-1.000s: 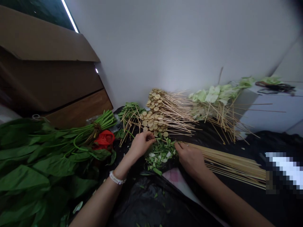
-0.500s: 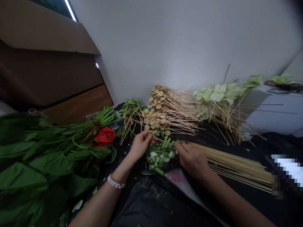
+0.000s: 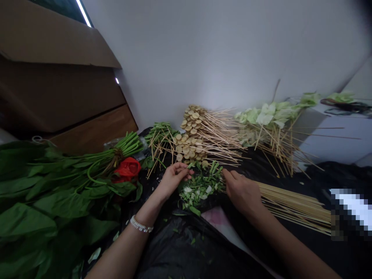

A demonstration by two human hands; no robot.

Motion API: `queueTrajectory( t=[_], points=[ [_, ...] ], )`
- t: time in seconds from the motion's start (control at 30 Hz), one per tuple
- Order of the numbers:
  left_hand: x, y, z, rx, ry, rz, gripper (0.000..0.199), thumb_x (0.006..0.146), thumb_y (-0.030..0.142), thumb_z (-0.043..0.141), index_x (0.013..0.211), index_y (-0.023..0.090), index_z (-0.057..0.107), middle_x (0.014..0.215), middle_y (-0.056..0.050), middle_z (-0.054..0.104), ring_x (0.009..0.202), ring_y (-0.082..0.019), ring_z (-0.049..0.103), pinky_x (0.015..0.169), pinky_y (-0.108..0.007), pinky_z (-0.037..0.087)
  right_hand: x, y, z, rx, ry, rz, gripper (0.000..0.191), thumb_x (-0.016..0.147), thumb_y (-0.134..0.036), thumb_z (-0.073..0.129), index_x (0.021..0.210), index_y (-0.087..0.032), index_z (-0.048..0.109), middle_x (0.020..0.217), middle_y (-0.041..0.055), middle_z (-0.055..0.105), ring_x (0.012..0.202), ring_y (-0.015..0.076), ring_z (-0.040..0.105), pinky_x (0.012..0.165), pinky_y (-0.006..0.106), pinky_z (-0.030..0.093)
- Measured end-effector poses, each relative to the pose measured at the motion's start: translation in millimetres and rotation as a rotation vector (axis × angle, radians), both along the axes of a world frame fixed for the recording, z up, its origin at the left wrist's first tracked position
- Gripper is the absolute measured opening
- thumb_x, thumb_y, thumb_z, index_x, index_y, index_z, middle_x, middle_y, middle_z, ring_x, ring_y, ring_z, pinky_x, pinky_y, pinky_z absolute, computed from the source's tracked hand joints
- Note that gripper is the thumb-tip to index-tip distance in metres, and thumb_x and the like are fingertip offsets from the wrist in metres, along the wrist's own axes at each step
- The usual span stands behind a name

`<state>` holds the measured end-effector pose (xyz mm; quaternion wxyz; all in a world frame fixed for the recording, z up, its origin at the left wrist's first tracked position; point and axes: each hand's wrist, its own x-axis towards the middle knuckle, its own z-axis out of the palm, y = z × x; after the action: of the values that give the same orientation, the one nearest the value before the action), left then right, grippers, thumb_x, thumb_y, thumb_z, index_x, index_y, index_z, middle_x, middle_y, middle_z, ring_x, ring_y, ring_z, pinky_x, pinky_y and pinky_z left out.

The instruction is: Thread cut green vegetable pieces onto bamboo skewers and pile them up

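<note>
Since the earlier frame, the right hand (image 3: 241, 190) has been drawn further to the right, and the short green stems (image 3: 214, 167) by its fingertips have shifted with it; the left hand (image 3: 174, 178) is held in nearly the same place. In the head view, a small green piece (image 3: 191, 166) is pinched between the left fingers; the right fingers are drawn together at the tips, but whether anything is gripped there cannot be told. Chopped greens (image 3: 194, 192) are heaped loosely below and between both sets of fingers. The pinched piece could be dropped, being held only by the tips, and the heap could be scattered by a brushing wrist. The loaded sticks with pale slices (image 3: 190, 145), just beyond the left fingers, could be knocked, being stacked so near. Left of those fingers, a red plastic bag (image 3: 128, 168) is seen, its contents hidden, as are those of the cardboard box (image 3: 64, 93) farther off. Bare sticks (image 3: 293, 205) are laid beside the right hand.
</note>
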<state>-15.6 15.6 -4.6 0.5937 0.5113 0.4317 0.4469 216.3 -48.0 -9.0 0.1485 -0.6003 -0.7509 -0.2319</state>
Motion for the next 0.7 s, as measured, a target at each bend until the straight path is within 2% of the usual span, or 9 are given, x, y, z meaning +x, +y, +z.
queueTrajectory(
  t=[0.13,0.27,0.4,0.7],
  points=[
    [-0.6,-3.8,6.9,-0.148,-0.152,-0.004,0.033,0.069,0.034,0.077,0.089,0.015,0.058,0.091,-0.009,0.074,0.074,-0.012,0.067,0.066,-0.021,0.048,0.2,-1.6,0.6,0.102,0.046,0.065,0.030,0.083,-0.013,0.050,0.109,-0.017,0.063,0.072,0.0002,0.062,0.061,0.0130,0.054,0.057,0.027,0.028],
    [-2.6,-4.5,8.9,-0.187,-0.243,0.038,0.030,0.064,0.028,0.082,0.085,0.015,0.065,0.092,-0.007,0.073,0.078,-0.012,0.065,0.068,-0.020,0.049,-6.3,-5.4,-0.8,0.218,0.109,0.205,0.029,0.087,-0.014,0.045,0.110,-0.016,0.063,0.073,0.0004,0.063,0.059,0.0131,0.053,0.057,0.028,0.030],
    [-2.7,-3.0,5.2,-0.191,-0.235,0.107,0.029,0.059,0.026,0.085,0.083,0.015,0.072,0.085,-0.004,0.074,0.071,-0.008,0.062,0.062,-0.016,0.045,-11.4,-7.0,-3.3,0.211,0.143,0.279,0.031,0.088,-0.012,0.043,0.110,-0.015,0.064,0.074,0.0013,0.064,0.060,0.0127,0.053,0.058,0.028,0.032],
    [3.2,-6.0,7.6,-0.146,-0.181,0.125,0.028,0.058,0.029,0.085,0.080,0.016,0.074,0.080,-0.004,0.074,0.065,-0.007,0.059,0.056,-0.015,0.042,-12.9,-6.0,-6.7,0.190,0.136,0.273,0.029,0.089,-0.015,0.045,0.110,-0.016,0.065,0.070,0.0003,0.061,0.056,0.0132,0.052,0.056,0.029,0.030]
  ],
)
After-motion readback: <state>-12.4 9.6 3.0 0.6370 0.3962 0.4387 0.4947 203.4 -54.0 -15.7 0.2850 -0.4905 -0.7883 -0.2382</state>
